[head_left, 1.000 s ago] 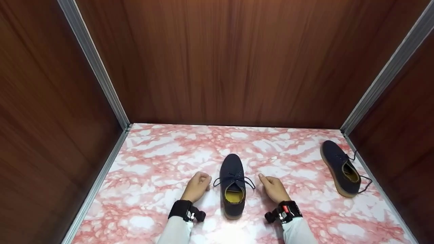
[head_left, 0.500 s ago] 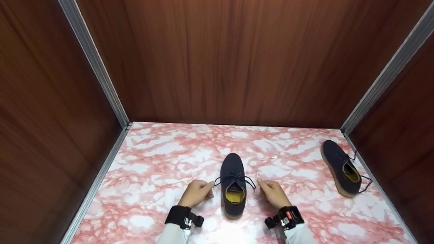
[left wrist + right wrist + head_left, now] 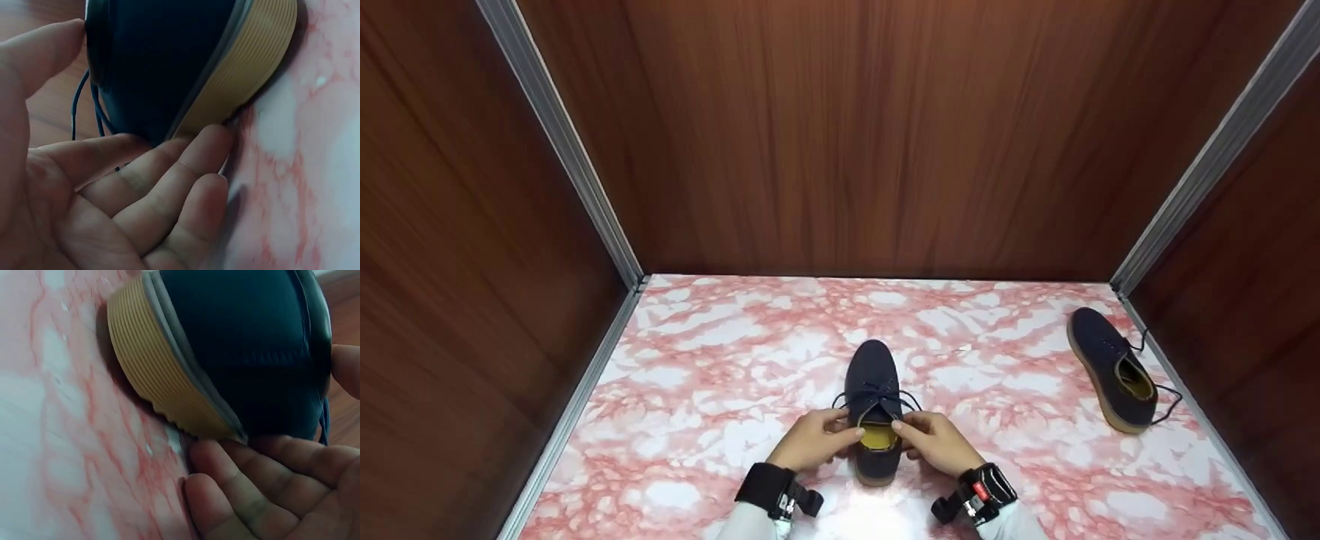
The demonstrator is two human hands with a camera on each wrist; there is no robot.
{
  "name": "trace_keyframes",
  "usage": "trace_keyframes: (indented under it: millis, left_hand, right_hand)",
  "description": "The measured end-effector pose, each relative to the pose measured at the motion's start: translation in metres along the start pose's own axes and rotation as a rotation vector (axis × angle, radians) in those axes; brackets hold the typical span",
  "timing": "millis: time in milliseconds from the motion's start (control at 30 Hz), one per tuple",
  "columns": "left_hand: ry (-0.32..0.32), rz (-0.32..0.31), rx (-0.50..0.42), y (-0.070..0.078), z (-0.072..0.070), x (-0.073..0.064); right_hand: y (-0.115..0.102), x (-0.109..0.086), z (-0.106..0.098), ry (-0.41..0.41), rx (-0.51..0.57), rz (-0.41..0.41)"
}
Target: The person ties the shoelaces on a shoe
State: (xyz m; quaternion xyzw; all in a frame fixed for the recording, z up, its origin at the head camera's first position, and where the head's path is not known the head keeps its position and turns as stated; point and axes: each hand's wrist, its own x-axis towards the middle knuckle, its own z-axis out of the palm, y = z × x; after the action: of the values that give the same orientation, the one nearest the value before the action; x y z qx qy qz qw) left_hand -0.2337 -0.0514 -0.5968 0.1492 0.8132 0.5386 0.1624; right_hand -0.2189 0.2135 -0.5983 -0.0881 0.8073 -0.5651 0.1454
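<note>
A dark navy lace-up shoe [image 3: 873, 367] stands on the marbled surface, toe pointing away, its laces tied in a bow and a yellow insole showing. From its left side my left hand [image 3: 816, 441] grips it, thumb at the collar of the opening and fingers along the outer side. My right hand [image 3: 939, 445] holds the opposite side in the same way. Close up in the left wrist view, fingertips [image 3: 208, 143] meet the ribbed tan sole [image 3: 247, 62]. The right wrist view likewise has fingers [image 3: 211, 455] at the sole's lower edge.
A second navy shoe [image 3: 1110, 367] lies at the right, near the side rail, with its laces hanging loose. Brown wood-look panels [image 3: 840, 135] enclose the back and sides, joined by grey metal rails [image 3: 585, 180].
Both hands have moved inward from beside the shoe and taken hold of its sides at the opening. The shoe has stayed in place.
</note>
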Motion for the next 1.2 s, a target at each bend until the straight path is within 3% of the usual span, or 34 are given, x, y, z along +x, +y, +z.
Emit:
trace_keyframes:
  millis: [200, 367, 533, 700, 900, 1033, 1200]
  left_hand:
    - [0.109, 0.050, 0.071, 0.008, 0.003, 0.001]
    - [0.209, 0.066, 0.130, 0.012, -0.003, 0.007]
    - [0.349, 0.021, 0.170, 0.015, -0.011, 0.019]
    - [0.467, -0.033, 0.137, 0.013, -0.019, 0.033]
    - [0.506, -0.096, 0.068, 0.006, -0.026, 0.044]
    - [0.517, -0.106, -0.013, -0.001, -0.031, 0.049]
    - [0.515, -0.090, -0.133, -0.007, -0.037, 0.055]
  right_hand:
    - [-0.005, 0.007, 0.008, 0.028, 0.031, -0.014]
    - [-0.012, 0.029, 0.019, 0.071, 0.047, -0.036]
    - [-0.022, 0.057, 0.034, 0.098, 0.175, -0.028]
    - [-0.029, 0.081, 0.048, 0.127, 0.274, 0.006]
    - [-0.032, 0.095, 0.058, 0.183, 0.291, 0.028]
    - [-0.033, 0.099, 0.061, 0.224, 0.364, 0.033]
    - [-0.031, 0.103, 0.059, 0.166, 0.427, 0.031]
